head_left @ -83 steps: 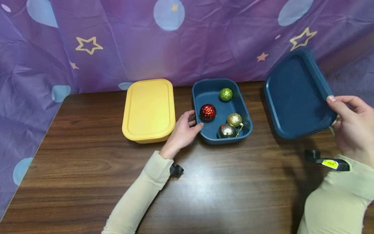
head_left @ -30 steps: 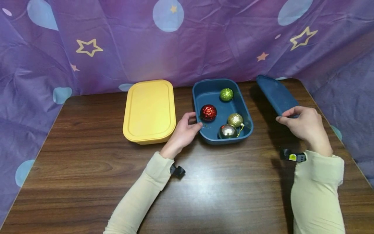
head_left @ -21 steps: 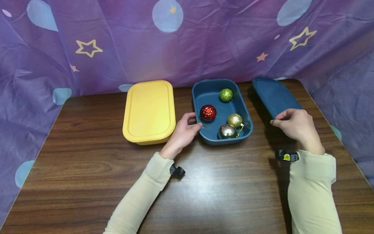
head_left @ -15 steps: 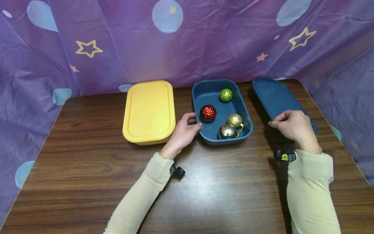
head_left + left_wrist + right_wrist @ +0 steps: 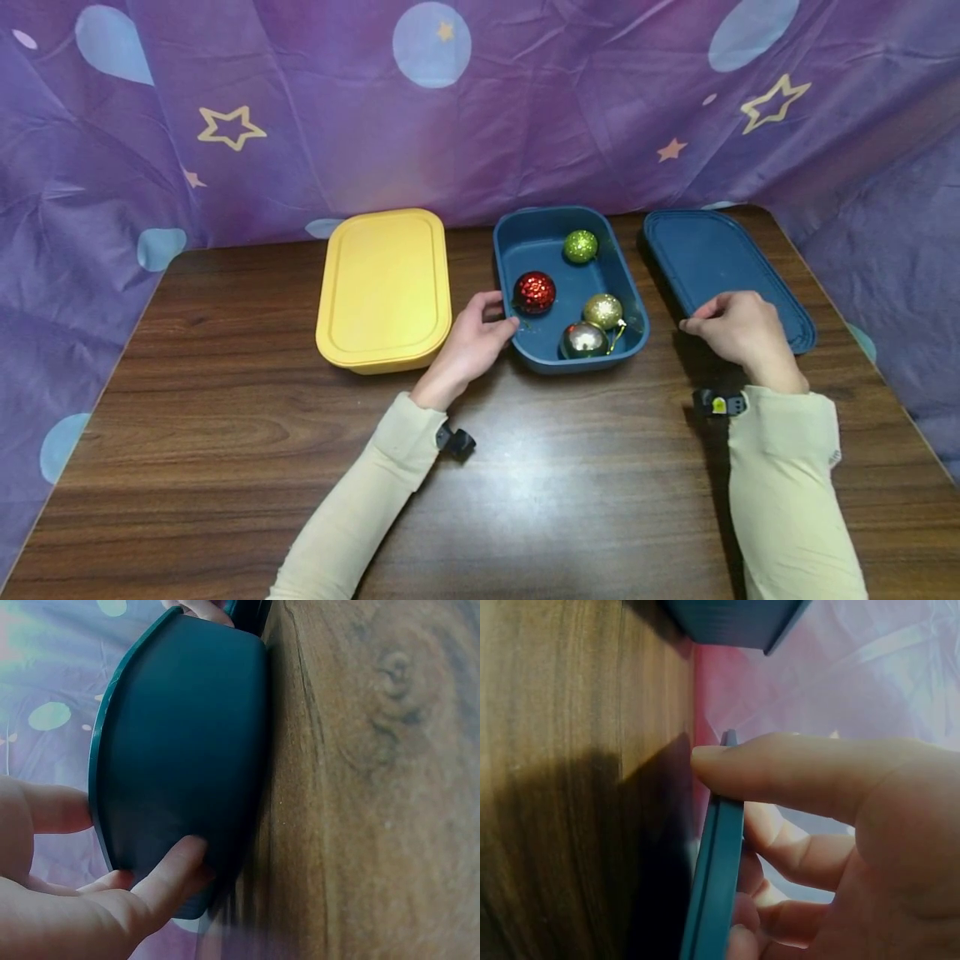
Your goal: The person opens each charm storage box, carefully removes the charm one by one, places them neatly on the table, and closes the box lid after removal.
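A blue plastic box (image 5: 621, 275) without its lid stands at the back middle of the table. Inside are a green bauble (image 5: 581, 247), a red one, a glittery gold one (image 5: 603, 311) and a shiny silver one (image 5: 583, 341). My left hand (image 5: 471, 342) holds the box's left wall, thumb at the rim and fingers on the outer side (image 5: 161, 750). To the right, the blue lid (image 5: 712, 250) lies nearly flat. My right hand (image 5: 746, 333) pinches its left edge, and the right wrist view shows that edge (image 5: 716, 877) just off the table.
A yellow box (image 5: 384, 287) with its lid on stands left of the blue box. The wooden table (image 5: 247, 467) ends at a purple star-patterned cloth (image 5: 322, 108) hanging behind it.
My right hand has brought the blue lid from raised and tilted at the far right down to nearly flat on the table. The left hand and the blue box stay put.
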